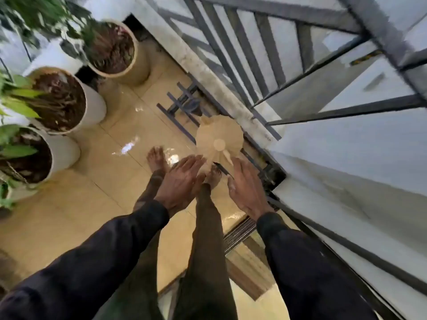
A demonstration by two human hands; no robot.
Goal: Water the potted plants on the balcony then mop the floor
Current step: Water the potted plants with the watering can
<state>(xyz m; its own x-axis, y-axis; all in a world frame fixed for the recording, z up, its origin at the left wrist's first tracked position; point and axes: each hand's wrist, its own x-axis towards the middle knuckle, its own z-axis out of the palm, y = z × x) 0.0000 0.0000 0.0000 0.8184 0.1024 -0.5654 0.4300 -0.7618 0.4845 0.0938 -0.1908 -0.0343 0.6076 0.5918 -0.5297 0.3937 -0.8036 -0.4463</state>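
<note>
A beige plastic watering can (217, 135) stands on the wet tiled floor (97, 204) beside the railing's stone kerb. My left hand (182, 179) reaches toward it with straight fingers, the fingertips close to its near side. My right hand (245, 188) is stretched out just right of the can, fingers straight, holding nothing. Whether either hand touches the can is blurred. Three white pots with green plants stand along the left: a far one (129, 65), a middle one (92, 105) and a near one (64, 153).
A grey metal railing (265, 72) on a stone kerb (208, 72) runs along the right. A small dark metal rack (180, 107) lies on the floor behind the can. My bare feet (157, 158) stand in puddles. A sliding door track (238, 229) lies below my right arm.
</note>
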